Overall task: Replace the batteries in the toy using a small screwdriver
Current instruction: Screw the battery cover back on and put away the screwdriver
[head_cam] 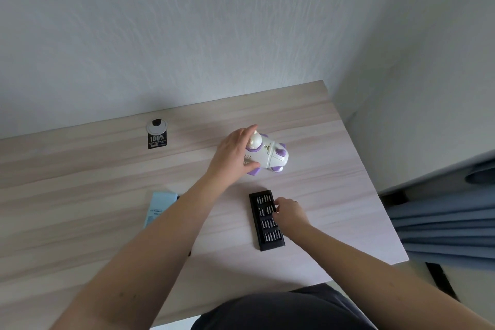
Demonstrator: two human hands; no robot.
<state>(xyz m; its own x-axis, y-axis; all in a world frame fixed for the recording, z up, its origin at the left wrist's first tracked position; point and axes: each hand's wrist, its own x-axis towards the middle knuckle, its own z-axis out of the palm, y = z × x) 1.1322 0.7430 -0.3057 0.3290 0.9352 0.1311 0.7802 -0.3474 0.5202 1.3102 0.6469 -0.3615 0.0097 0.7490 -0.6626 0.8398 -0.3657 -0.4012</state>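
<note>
On the tabletop [107,222], towards its far right part, lies the toy [270,154], white with purple parts, tipped on its side. The left hand [233,154] grips it from the left: the fingers curl over the top of the toy and the thumb wraps under its near edge, beside a purple foot.

Nearer the person, just right of the left forearm, a black bit tray [266,220] lies flat with its long side running away from the person. It holds rows of small metal bits in four groups. The right hand [290,215] rests at the tray's right edge with its fingers curled down among the bits of the second group; whether the fingertips pinch a bit cannot be told, since the hand hides them.

To the left of the left forearm lies a pale blue box [159,207], partly hidden by the arm. At the far edge of the tabletop sits a round white grommet [157,126] with a dark hole, and a black sticker [157,140] reading "100%" lies just in front of it. A white wall [187,21] stands behind the tabletop, and blue curtain [442,222] folds hang at the right.
</note>
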